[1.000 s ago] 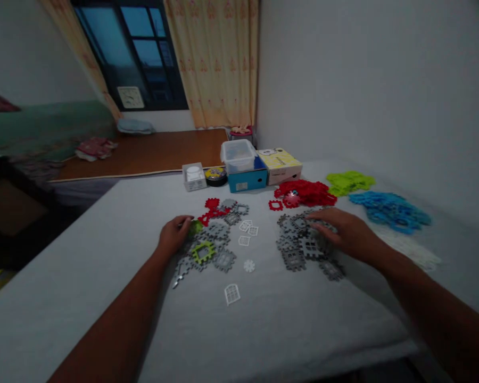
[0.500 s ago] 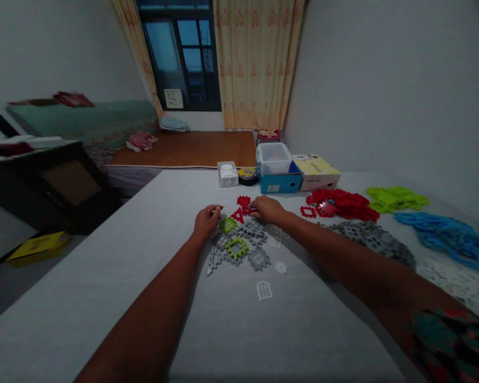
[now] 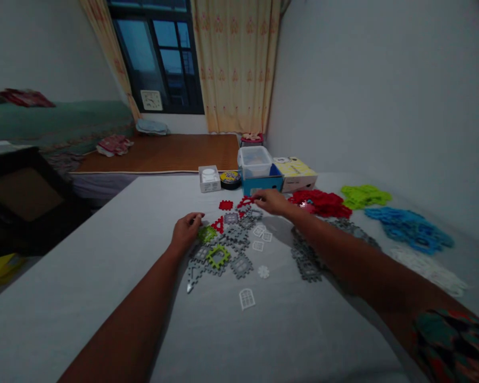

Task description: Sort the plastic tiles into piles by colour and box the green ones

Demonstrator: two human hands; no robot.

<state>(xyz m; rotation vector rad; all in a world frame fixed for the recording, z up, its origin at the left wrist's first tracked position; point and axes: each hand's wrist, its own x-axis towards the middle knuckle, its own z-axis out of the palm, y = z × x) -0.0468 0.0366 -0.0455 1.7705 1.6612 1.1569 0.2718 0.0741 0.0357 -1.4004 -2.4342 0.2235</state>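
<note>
My right hand point(image 3: 272, 201) has its fingertips pinched on a red interlocking building piece point(image 3: 245, 201) at the far end of the loose pile. My left hand point(image 3: 186, 230) rests beside the solid lime-green piece point(image 3: 206, 234), thumb and fingers drawn together; anything between them is too small to make out. Between the hands lie a flat red square piece point(image 3: 225, 205), a red triangle piece point(image 3: 218, 225) and several grey pieces point(image 3: 236, 236). A lime-green frame piece point(image 3: 218, 256) sits on top of grey ones nearer to me.
White window pieces point(image 3: 247, 299) and a white round piece point(image 3: 264, 272) lie on the sheet. Sorted heaps stand to the right: red point(image 3: 323, 203), lime point(image 3: 365, 196), blue point(image 3: 411, 229), grey point(image 3: 305, 263), white point(image 3: 427, 269). Behind are a blue box point(image 3: 277, 182) and a clear tub point(image 3: 255, 160).
The view has turned to the right. My right hand has shifted right, away from the flat red square, and the red pieces now lie farther apart. My left hand stays beside the lime-green piece.
</note>
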